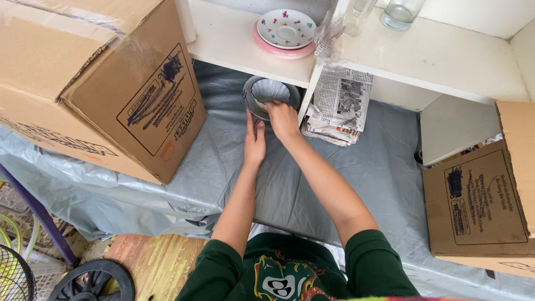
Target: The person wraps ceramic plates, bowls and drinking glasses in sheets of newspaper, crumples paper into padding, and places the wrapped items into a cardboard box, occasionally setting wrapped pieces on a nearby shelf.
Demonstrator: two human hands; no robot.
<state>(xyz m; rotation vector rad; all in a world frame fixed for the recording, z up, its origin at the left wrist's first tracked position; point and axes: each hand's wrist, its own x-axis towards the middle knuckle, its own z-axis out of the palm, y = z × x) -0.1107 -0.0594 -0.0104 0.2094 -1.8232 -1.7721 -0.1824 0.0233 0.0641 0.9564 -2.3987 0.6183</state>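
A small grey fluted bowl (271, 88) sits on a grey saucer (251, 100) under the white shelf (234, 39), on the grey plastic sheet (368, 167). My right hand (282, 118) grips the bowl's near rim. Flat against the sheet, my left hand (254, 140) has its fingertips touching the saucer's near edge. On the shelf above stand a white saucer with coloured specks (286, 28) on a pink plate (278, 51).
A large cardboard box (100, 83) stands at the left, another cardboard box (485, 200) at the right. Folded newspapers (338, 106) lie beside the bowl. A clear glass (399, 14) and crumpled plastic wrap (331, 33) sit on the shelf. A black wheel (92, 281) is on the floor.
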